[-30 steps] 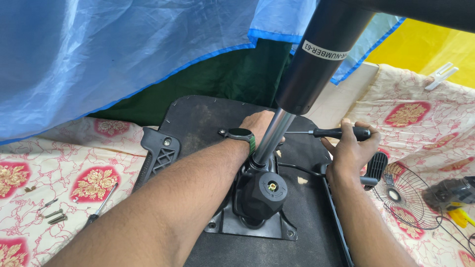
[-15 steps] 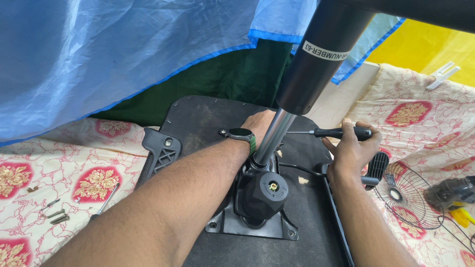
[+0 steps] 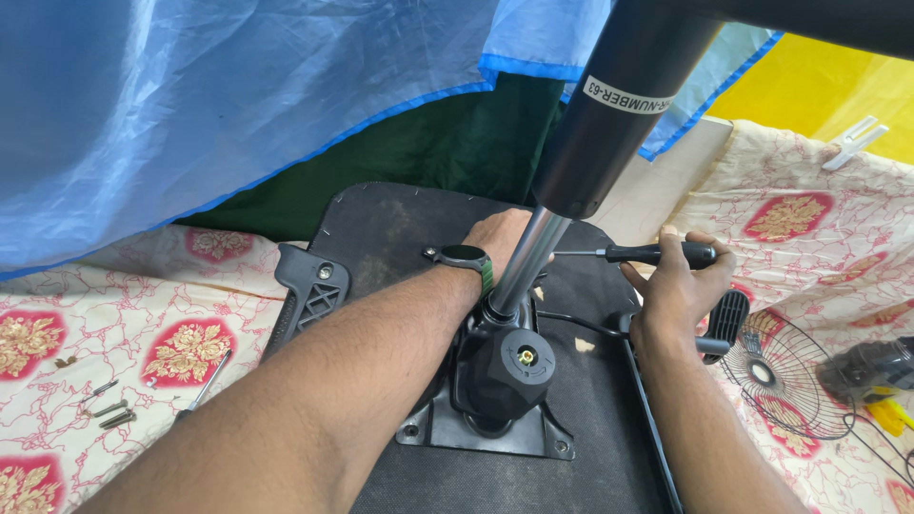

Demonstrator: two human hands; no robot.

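While my right hand (image 3: 678, 286) is wrapped shut around the black handle of a screwdriver (image 3: 636, 253), I keep the tool level, its thin shaft pointing toward nine o'clock at the underside of the overturned chair seat (image 3: 400, 224). Holding it flat like that lets the tip slip in behind the shiny gas-lift column (image 3: 519, 271), though the column hides the tip itself. My left hand (image 3: 500, 236), a dark wristwatch (image 3: 464, 257) on its wrist, reaches to twelve o'clock and rests on the seat beyond the column; whether its fingers are curled or flat I cannot tell, since the column and wrist cover them. It seems placed there to steady the seat. At six o'clock from the column sits the black tilt mechanism (image 3: 500, 376), bolted down by its plate. Out at nine o'clock, loose screws (image 3: 107, 407) lie on the floral cloth (image 3: 124, 314); at three o'clock lies a wire fan guard (image 3: 785, 376).
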